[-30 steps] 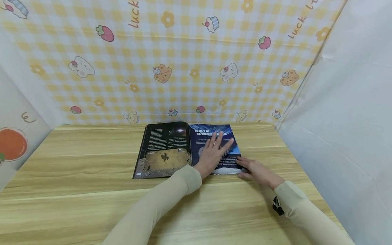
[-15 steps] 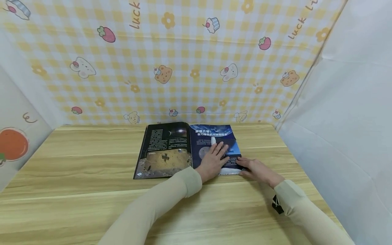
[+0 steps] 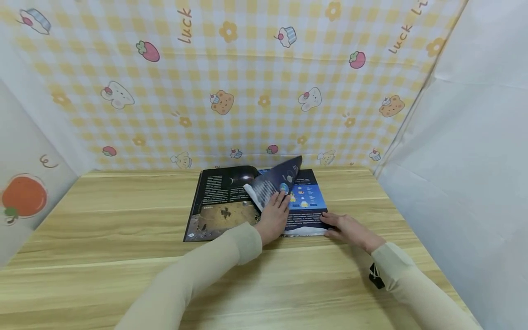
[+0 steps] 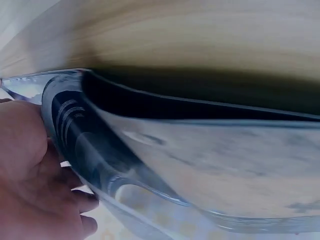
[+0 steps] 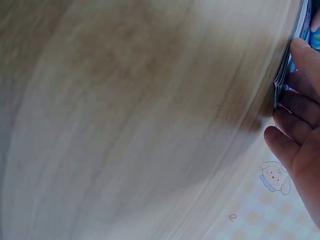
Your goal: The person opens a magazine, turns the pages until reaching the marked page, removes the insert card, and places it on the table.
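Note:
An open magazine [image 3: 222,215] lies on the wooden table, with dark, space-themed pages. One right-hand page [image 3: 270,183] is lifted and bent over toward the left, its far corner standing up. My left hand [image 3: 273,219] is on the right half of the magazine, its extended fingers against this curling page. In the left wrist view the page [image 4: 90,140] arches beside my left hand [image 4: 40,180]. My right hand [image 3: 348,230] rests at the magazine's lower right edge, fingertips touching the page edges; the right wrist view shows its fingers [image 5: 300,112] along the page stack.
A checked yellow cloth [image 3: 264,73] with cartoon prints hangs behind the table [image 3: 123,238]. White sheeting [image 3: 462,151] closes off the right side. A small black tag [image 3: 376,277] dangles by the right sleeve.
My left hand drew back from the right page and shifted left. That page lifted and folded leftward, uncovering another page with a blue panel. My right hand stayed at the edge.

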The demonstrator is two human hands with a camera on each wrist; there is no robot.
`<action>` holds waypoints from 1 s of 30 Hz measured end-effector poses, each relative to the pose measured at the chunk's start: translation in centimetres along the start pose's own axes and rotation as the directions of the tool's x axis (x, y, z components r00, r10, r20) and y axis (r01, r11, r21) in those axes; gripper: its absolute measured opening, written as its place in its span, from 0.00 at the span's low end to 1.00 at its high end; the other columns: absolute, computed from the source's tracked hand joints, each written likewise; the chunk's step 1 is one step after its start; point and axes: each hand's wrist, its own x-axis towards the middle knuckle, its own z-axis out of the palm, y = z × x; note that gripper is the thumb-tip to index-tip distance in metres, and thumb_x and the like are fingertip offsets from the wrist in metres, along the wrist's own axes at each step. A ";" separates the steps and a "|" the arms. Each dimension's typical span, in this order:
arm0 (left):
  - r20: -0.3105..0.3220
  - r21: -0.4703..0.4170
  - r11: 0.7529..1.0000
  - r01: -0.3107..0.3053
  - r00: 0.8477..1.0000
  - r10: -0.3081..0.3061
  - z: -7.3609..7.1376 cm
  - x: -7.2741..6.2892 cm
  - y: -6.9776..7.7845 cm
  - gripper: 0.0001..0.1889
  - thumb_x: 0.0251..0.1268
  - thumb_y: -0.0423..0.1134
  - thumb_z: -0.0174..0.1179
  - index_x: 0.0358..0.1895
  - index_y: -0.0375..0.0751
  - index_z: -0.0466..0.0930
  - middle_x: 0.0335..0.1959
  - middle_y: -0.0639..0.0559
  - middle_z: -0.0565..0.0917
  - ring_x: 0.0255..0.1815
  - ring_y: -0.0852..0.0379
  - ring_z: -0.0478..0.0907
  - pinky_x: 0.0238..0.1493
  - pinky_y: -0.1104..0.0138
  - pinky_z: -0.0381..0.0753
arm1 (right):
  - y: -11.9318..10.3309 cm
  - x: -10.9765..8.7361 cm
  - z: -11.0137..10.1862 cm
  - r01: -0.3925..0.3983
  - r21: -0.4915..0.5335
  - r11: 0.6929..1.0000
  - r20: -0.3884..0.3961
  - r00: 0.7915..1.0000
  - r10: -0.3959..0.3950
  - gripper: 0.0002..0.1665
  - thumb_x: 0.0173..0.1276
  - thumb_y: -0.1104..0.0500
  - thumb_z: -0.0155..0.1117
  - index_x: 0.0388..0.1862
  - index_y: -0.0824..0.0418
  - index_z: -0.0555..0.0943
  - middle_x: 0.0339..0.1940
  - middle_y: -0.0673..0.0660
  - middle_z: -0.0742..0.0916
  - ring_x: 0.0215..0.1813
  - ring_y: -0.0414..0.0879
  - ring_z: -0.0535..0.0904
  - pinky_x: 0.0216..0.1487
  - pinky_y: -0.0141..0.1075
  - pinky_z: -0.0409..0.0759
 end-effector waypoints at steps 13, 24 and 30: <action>0.002 -0.122 0.988 0.096 0.995 -0.097 1.6 -1.9 -2.5 0.31 0.71 0.58 0.43 0.73 0.53 0.55 0.77 0.50 0.47 0.77 0.47 0.43 0.74 0.55 0.47 | -0.1 -0.1 -0.1 0.002 0.014 1.000 0.005 1.000 -0.002 0.26 0.65 0.59 0.62 0.58 0.74 0.74 0.61 0.72 0.75 0.60 0.67 0.72 0.59 0.53 0.71; 0.080 -0.389 0.909 0.147 0.989 -0.125 3.2 -3.4 -3.0 0.34 0.71 0.61 0.38 0.74 0.46 0.53 0.74 0.46 0.55 0.73 0.45 0.54 0.70 0.51 0.58 | 0.3 0.0 0.0 -0.013 0.017 1.000 0.030 0.999 0.012 0.27 0.65 0.59 0.62 0.59 0.74 0.72 0.63 0.72 0.73 0.62 0.67 0.70 0.60 0.54 0.70; 0.108 -0.443 0.882 0.158 0.987 -0.122 3.3 -4.0 -3.3 0.36 0.71 0.63 0.36 0.73 0.43 0.55 0.72 0.42 0.61 0.70 0.44 0.60 0.68 0.49 0.62 | 0.2 0.0 -0.1 -0.014 0.025 1.000 0.028 1.000 0.014 0.28 0.64 0.60 0.62 0.59 0.74 0.72 0.63 0.72 0.73 0.62 0.68 0.70 0.60 0.54 0.70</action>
